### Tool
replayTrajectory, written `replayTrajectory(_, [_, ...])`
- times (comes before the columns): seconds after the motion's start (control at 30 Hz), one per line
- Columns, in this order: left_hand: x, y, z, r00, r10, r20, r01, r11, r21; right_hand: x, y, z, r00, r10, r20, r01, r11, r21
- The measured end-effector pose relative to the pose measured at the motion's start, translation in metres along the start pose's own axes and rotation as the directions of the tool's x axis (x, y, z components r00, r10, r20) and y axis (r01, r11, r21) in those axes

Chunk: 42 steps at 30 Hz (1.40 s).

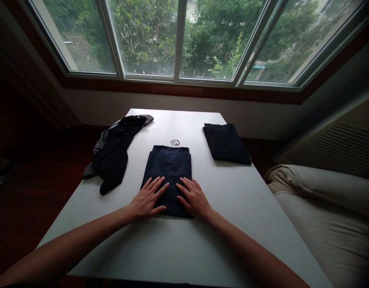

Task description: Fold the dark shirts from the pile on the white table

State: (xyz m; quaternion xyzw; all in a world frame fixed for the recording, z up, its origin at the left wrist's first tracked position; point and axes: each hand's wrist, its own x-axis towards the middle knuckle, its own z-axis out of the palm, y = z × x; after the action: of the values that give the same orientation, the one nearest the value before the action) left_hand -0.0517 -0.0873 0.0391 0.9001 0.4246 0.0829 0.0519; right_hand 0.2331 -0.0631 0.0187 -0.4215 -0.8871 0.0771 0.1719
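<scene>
A dark navy garment (170, 164), folded into a flat rectangle, lies in the middle of the white table (160, 248). Its exact kind cannot be made out. My left hand (148, 198) rests palm down on its left near part, fingers spread. On the right near part lies my right hand (194, 197), also flat with the fingers apart. Both hands touch the cloth without gripping it. To the right, a black folded garment (226, 143) lies near the table's right edge. A loose heap of black and grey clothing (114, 152) hangs partly over the left edge.
A small round dark-and-white emblem (175, 142) is on the table just beyond the navy cloth. A beige sofa (328, 216) stands along the right side. Beyond the table is a wall with a wide window (175, 44). Dark reddish flooring (31, 200) shows at left.
</scene>
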Motion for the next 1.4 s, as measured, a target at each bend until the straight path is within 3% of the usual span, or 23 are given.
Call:
replayTrajectory(0.1, [0.027,-0.011,0.001,0.986,-0.140,-0.092,0.140,0.990,-0.011,0.026,0.015,-0.001,0.996,0.038,-0.085,-0.035,0.999,0.032])
replayTrajectory(0.2, [0.068,-0.032,0.011,0.947,-0.284,-0.150,0.281,0.959,-0.041,0.067,0.022,0.006,0.993,0.069,-0.098,-0.066,0.997,0.024])
replayTrajectory(0.33, [0.117,-0.063,0.027,0.917,-0.384,-0.106,0.379,0.923,-0.064,0.123,0.032,0.018,0.997,0.073,-0.016,-0.073,0.997,-0.007])
replayTrajectory(0.43, [0.135,-0.081,0.031,0.907,-0.412,-0.084,0.408,0.911,-0.063,0.146,0.047,0.024,0.989,0.132,0.069,-0.128,0.990,-0.056])
replayTrajectory(0.73, [0.121,-0.125,0.033,0.843,-0.528,-0.105,0.521,0.849,-0.089,0.135,0.101,0.027,0.959,0.272,0.087,-0.260,0.957,-0.126])
replayTrajectory(0.87, [0.117,-0.127,0.036,0.805,-0.560,-0.196,0.546,0.828,-0.125,0.129,0.112,0.026,0.953,0.297,0.066,-0.288,0.950,-0.117])
replayTrajectory(1.07, [0.107,-0.129,0.032,0.725,-0.596,-0.344,0.534,0.803,-0.265,0.116,0.126,0.023,0.915,0.374,-0.151,-0.384,0.922,-0.039])
replayTrajectory(1.3, [0.103,-0.126,0.027,0.710,-0.598,-0.373,0.528,0.802,-0.280,0.111,0.138,0.020,0.901,0.375,-0.217,-0.365,0.927,0.088])
replayTrajectory(1.4, [0.102,-0.121,0.022,0.682,-0.634,-0.365,0.592,0.772,-0.234,0.112,0.135,0.019,0.909,0.362,-0.207,-0.353,0.932,0.083])
